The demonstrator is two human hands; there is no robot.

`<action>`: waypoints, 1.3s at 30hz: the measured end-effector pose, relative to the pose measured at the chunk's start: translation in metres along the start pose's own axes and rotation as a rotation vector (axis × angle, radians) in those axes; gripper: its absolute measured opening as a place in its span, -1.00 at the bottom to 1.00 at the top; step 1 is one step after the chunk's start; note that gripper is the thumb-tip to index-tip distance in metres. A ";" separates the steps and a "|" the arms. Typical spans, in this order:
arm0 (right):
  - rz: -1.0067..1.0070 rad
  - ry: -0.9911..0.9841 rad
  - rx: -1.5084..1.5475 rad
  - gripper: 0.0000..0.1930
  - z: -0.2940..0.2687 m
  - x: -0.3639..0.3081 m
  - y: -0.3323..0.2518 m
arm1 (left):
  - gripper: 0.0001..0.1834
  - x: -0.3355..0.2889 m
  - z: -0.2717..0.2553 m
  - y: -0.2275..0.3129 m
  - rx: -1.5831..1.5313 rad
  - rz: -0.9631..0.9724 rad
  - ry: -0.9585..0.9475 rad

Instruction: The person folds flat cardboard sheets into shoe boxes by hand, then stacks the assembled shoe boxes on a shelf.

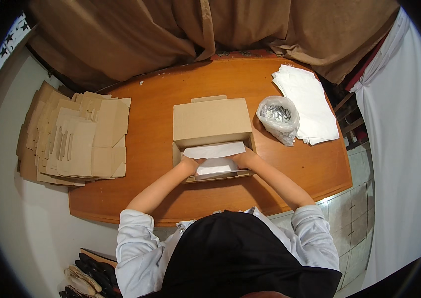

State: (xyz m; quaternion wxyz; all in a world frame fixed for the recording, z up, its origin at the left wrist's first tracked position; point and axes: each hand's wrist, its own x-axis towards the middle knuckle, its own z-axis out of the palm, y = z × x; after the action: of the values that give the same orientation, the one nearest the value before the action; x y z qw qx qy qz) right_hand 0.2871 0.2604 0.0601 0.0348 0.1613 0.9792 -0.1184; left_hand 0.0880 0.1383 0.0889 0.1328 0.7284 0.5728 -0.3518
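In the middle of the table stands a brown cardboard box (176, 153), its hinged lid (213, 118) raised on the far side. White paper (214, 150) lines the inside, and its far part is folded up across the opening. Both hands reach into the box from the near side. My left hand (191, 163) is at the left end against the paper, and my right hand (241, 158) is at the right end. The paper and the box walls hide the fingers of both hands, so their grip does not show.
Flattened cardboard boxes (79, 139) are piled at the table's left. To the right are a clear plastic bag (279, 119) of small silvery pieces and a stack of white paper sheets (309, 102). A brown curtain (156, 30) hangs behind; shoes (89, 275) lie at lower left.
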 end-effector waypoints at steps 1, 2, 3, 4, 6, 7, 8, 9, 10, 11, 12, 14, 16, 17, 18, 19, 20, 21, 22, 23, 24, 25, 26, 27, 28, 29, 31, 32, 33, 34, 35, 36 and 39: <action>0.038 -0.203 0.047 -0.42 -0.025 0.004 -0.016 | -0.03 0.004 0.029 -0.005 -0.026 0.014 0.112; 0.106 -0.403 0.097 -0.48 -0.041 0.005 -0.022 | -0.07 0.007 0.033 -0.008 -0.035 0.051 0.232; 0.108 -0.398 0.095 -0.48 -0.046 0.009 -0.022 | -0.07 0.011 0.035 -0.011 -0.030 0.049 0.235; 0.040 -0.475 0.164 -0.52 -0.049 0.008 -0.019 | -0.06 0.010 0.022 -0.014 -0.328 0.096 0.051; -0.105 -0.437 0.240 -0.57 -0.043 -0.002 -0.012 | -0.07 -0.008 -0.019 -0.016 -0.643 0.207 -0.222; -0.103 -0.434 0.241 -0.57 -0.047 -0.003 -0.012 | -0.07 -0.015 -0.019 -0.015 -0.639 0.207 -0.223; -0.098 -0.462 0.415 -0.56 -0.056 -0.002 -0.013 | -0.06 -0.022 -0.013 -0.017 -0.767 0.239 -0.113; -0.093 -0.487 0.588 -0.53 -0.065 -0.003 -0.013 | -0.04 -0.027 -0.008 -0.017 -0.894 0.272 -0.001; -0.076 -0.510 0.639 -0.49 -0.079 -0.006 -0.019 | -0.04 -0.030 0.002 -0.017 -1.004 0.301 0.021; -0.067 -0.507 0.639 -0.49 -0.086 -0.010 -0.022 | -0.04 -0.032 0.000 -0.017 -0.999 0.309 0.021; -0.082 -0.531 0.673 -0.47 -0.091 -0.014 -0.023 | -0.06 -0.034 -0.001 -0.017 -1.069 0.353 -0.092; -0.095 -0.601 0.717 -0.37 -0.097 -0.024 -0.024 | -0.11 -0.043 -0.013 -0.012 -1.119 0.433 -0.205; -0.094 -0.645 0.668 -0.33 -0.085 -0.024 -0.025 | -0.10 -0.050 -0.010 -0.009 -1.090 0.468 -0.190; -0.118 -0.700 0.622 -0.28 -0.080 -0.023 -0.028 | -0.10 -0.054 -0.012 -0.006 -1.078 0.482 -0.178; -0.097 -0.700 0.626 -0.28 -0.077 -0.022 -0.027 | -0.10 -0.055 -0.016 -0.003 -1.071 0.503 -0.180; -0.069 -0.758 0.579 -0.24 -0.074 -0.018 -0.029 | -0.09 -0.063 -0.020 -0.003 -1.072 0.430 -0.222; -0.044 -0.817 0.533 -0.19 -0.072 -0.017 -0.029 | -0.08 -0.065 -0.023 -0.002 -1.070 0.355 -0.264; -0.036 -0.816 0.541 -0.19 -0.071 -0.021 -0.026 | -0.08 -0.060 -0.021 0.000 -1.065 0.363 -0.271; -0.053 -0.845 0.514 -0.17 -0.068 -0.019 -0.025 | -0.08 -0.056 -0.017 0.000 -1.057 0.331 -0.273; -0.074 -0.874 0.485 -0.14 -0.064 -0.017 -0.024 | -0.07 -0.054 -0.013 -0.001 -1.049 0.295 -0.275; -0.081 -0.869 0.493 -0.04 -0.056 -0.015 -0.019 | -0.09 -0.051 -0.010 -0.002 -1.127 0.299 -0.295; -0.104 -0.879 0.489 -0.04 -0.054 -0.013 -0.020 | -0.09 -0.047 -0.001 -0.002 -1.145 0.280 -0.295; -0.065 -0.861 0.497 -0.09 -0.057 -0.014 -0.019 | -0.08 -0.041 0.004 -0.003 -1.138 0.291 -0.267; -0.028 -0.842 0.505 -0.14 -0.059 -0.014 -0.018 | -0.07 -0.037 0.011 -0.004 -1.131 0.300 -0.238; 0.030 -0.815 0.533 -0.20 -0.061 -0.019 -0.013 | -0.06 -0.040 -0.003 -0.004 -1.121 0.295 -0.222; 0.015 -0.819 0.531 -0.20 -0.067 -0.020 -0.011 | -0.06 -0.045 -0.011 -0.005 -1.129 0.282 -0.223; -0.050 -0.761 0.568 -0.17 -0.074 -0.019 -0.008 | -0.04 -0.050 -0.021 -0.009 -1.110 0.331 -0.304; -0.016 -0.730 0.683 -0.31 -0.073 -0.021 -0.008 | -0.01 -0.046 -0.015 -0.011 -1.135 0.333 -0.305; -0.024 -0.736 0.684 -0.31 -0.073 -0.020 -0.008 | -0.01 -0.045 -0.010 -0.010 -1.142 0.327 -0.307; -0.060 -0.749 0.711 -0.37 -0.076 -0.017 -0.006 | 0.00 -0.042 -0.006 -0.010 -1.097 0.302 -0.307; -0.094 -0.762 0.738 -0.44 -0.078 -0.015 -0.006 | 0.01 -0.039 -0.001 -0.009 -1.052 0.279 -0.307; -0.112 -0.731 0.735 -0.58 -0.075 -0.015 -0.005 | 0.01 -0.036 0.004 -0.008 -1.056 0.277 -0.310; 0.038 -0.812 0.562 -0.61 -0.074 -0.009 -0.011 | 0.05 -0.029 0.015 -0.010 -1.049 0.272 -0.344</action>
State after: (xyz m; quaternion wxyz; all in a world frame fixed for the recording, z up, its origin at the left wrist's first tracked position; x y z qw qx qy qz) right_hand 0.2902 0.2655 0.1351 0.3708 0.1229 0.8138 -0.4303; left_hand 0.0704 0.1114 0.0996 0.6123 0.5645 0.5419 -0.1133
